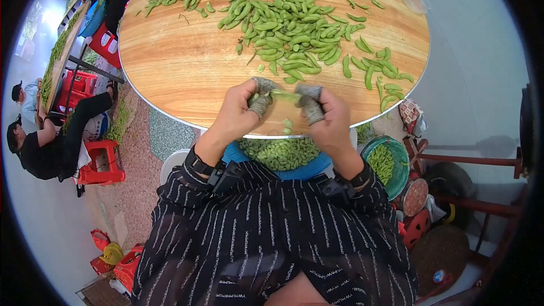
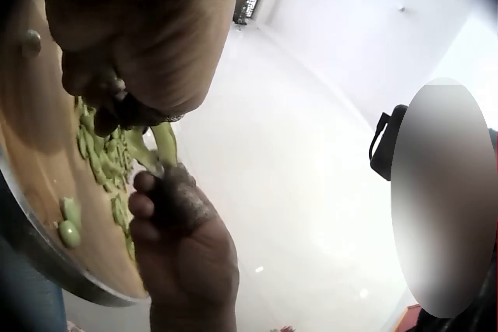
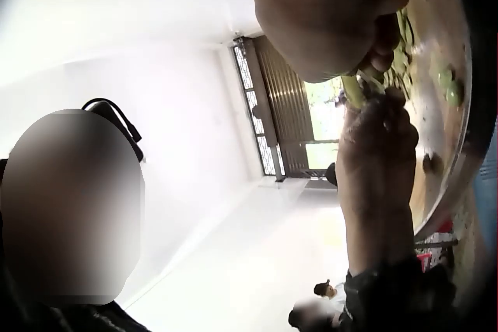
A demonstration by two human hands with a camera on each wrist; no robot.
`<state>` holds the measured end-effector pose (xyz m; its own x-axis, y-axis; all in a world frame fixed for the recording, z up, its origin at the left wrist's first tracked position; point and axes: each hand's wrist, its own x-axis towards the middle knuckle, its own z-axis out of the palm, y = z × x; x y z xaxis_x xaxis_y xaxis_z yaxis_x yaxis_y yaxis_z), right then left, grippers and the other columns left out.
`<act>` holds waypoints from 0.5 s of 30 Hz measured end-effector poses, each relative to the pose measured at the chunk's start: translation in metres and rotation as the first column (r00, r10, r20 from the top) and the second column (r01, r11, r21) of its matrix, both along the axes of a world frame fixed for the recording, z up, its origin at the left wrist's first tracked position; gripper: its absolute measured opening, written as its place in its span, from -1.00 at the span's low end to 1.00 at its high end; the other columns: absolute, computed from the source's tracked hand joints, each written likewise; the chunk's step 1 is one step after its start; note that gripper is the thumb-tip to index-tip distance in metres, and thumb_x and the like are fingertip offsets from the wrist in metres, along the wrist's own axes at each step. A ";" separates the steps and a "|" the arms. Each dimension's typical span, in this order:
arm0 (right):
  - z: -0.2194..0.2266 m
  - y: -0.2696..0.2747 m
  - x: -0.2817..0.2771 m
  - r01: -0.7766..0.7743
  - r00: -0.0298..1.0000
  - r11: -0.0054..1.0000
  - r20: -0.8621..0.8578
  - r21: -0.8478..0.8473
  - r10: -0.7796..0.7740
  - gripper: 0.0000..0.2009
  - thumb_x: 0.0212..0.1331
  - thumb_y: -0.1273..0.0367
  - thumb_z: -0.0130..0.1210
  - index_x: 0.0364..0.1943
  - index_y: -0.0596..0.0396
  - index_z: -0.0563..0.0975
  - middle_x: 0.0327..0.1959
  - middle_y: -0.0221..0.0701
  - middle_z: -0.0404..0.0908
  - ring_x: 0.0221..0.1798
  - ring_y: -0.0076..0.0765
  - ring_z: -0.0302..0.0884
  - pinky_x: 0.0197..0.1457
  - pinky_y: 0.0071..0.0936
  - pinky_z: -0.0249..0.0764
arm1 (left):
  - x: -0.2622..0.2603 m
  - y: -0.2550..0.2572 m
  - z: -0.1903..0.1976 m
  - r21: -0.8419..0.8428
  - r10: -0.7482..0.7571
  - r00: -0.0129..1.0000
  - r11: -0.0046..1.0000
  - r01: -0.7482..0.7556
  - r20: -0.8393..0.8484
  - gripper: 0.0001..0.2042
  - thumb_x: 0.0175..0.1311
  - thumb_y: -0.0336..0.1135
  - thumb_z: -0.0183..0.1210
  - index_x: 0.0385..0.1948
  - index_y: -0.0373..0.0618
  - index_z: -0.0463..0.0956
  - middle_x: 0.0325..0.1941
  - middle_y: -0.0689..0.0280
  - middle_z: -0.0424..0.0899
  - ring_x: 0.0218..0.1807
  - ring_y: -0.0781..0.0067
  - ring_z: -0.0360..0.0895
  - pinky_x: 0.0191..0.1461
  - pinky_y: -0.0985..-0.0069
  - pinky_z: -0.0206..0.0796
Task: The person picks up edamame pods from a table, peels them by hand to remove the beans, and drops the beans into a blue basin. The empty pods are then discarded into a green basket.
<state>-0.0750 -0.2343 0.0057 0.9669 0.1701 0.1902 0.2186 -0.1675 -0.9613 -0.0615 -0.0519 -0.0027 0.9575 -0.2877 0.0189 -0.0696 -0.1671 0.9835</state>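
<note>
Head view: round wooden table [image 1: 187,62], rimmed by a thin metal edge, filling the upper frame; near rim curving just beyond both hands. Bare wood wide open on the table's left half, well apart from the pods. Heap of green pods [image 1: 289,34] spread across the far and right part, thinning toward the right edge. Blue basin [image 1: 317,165] of shelled beans just below the near rim, against the lap. Green basket [image 1: 401,161] of beans to the right, beside red stools; 2 seated people far left.

Left hand [image 1: 235,114] and right hand [image 1: 328,119] close together over the near rim, both with cloth-wrapped fingertips, pinching 1 pod [image 1: 285,97] between them, 1 end each. 2 loose beans [image 1: 287,126] on the wood just under the hands, near the edge.
</note>
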 end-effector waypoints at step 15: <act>-0.027 -0.115 0.029 0.461 0.883 0.887 0.101 -0.017 -0.458 -0.57 -0.18 0.70 -0.23 -0.07 0.37 0.31 -0.20 -0.27 0.44 -0.10 -0.48 0.35 -0.01 -0.64 0.23 | 0.007 0.011 0.008 0.294 -0.059 0.945 0.955 -0.041 0.322 -0.90 -0.02 -0.46 0.10 -0.43 -0.20 0.46 -0.49 0.26 0.51 -0.40 0.41 0.43 -0.22 0.51 0.28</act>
<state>-0.0462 -0.3494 -0.0216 0.9171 -0.2799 0.2838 0.1945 -0.3072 -0.9316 -0.0549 -0.0406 0.0050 0.9104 -0.3364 0.2408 -0.3783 -0.4413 0.8137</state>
